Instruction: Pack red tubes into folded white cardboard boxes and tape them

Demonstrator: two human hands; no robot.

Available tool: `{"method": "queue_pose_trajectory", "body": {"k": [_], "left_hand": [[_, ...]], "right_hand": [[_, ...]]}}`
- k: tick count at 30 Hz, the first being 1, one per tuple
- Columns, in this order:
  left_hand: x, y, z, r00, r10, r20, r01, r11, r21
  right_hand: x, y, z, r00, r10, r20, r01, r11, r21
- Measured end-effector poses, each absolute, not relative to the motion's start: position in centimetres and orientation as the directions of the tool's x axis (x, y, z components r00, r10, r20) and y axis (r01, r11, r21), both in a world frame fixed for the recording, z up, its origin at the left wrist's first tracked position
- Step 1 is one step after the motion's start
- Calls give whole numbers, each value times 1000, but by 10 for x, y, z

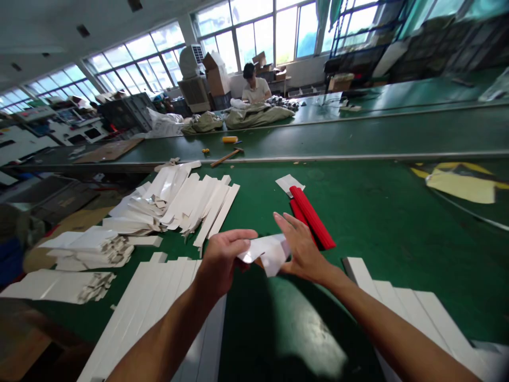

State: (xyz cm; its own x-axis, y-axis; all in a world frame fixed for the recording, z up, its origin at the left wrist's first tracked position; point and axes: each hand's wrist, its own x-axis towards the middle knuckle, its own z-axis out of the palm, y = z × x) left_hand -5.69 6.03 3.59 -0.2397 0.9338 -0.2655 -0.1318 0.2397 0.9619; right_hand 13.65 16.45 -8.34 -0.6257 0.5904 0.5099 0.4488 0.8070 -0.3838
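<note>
Both my hands meet over the green table (377, 223) on a small white card piece (267, 251). My left hand (223, 258) pinches its left end with closed fingers. My right hand (301, 248) holds its right side, fingers stretched along it. Just beyond my right hand lie red sticks (312, 216) in a bundle, with a white slip (289, 183) at their far end.
Long white flat strips lie in rows at the near left (151, 302) and near right (413, 307). Fanned piles of white folded pieces (178, 199) sit at left. A hammer (226, 156) lies on the conveyor belt (358, 135). A person (255, 85) works far behind.
</note>
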Motion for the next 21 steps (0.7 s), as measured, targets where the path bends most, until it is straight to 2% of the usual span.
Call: {"method": "queue_pose_trajectory", "body": {"k": [2, 5, 7, 9, 12, 14, 18, 19, 21], "left_hand": [[-40, 63, 47, -167, 947, -275, -221, 236, 946], [-26, 68, 44, -92, 978, -185, -275, 154, 949], [-20, 70, 31, -111, 993, -51, -232, 24, 972], [-13, 72, 13, -125, 989, 81, -106, -95, 990], [6, 76, -14, -37, 987, 157, 54, -155, 986], [20, 80, -25, -37, 986, 161, 63, -159, 985], [34, 92, -27, -118, 982, 145, 21, -144, 989], [34, 95, -25, -121, 983, 139, 17, -138, 990], [33, 103, -23, -131, 982, 132, 3, -133, 991]], "right_hand": [[133, 141, -75, -613, 552, 566, 317, 828, -463], [139, 122, -74, -580, 666, 469, 234, 688, -687], [148, 117, -78, -548, 763, 343, 250, 541, -803], [155, 115, -82, -510, 816, 273, 236, 438, -867], [160, 115, -83, -474, 829, 296, 152, 408, -900], [166, 117, -80, -482, 814, 325, 112, 425, -898], [192, 142, -74, -688, 685, 239, 88, 405, -910], [200, 154, -76, -690, 700, 185, 129, 370, -920], [213, 186, -84, -524, 849, 62, 312, 259, -914]]}}
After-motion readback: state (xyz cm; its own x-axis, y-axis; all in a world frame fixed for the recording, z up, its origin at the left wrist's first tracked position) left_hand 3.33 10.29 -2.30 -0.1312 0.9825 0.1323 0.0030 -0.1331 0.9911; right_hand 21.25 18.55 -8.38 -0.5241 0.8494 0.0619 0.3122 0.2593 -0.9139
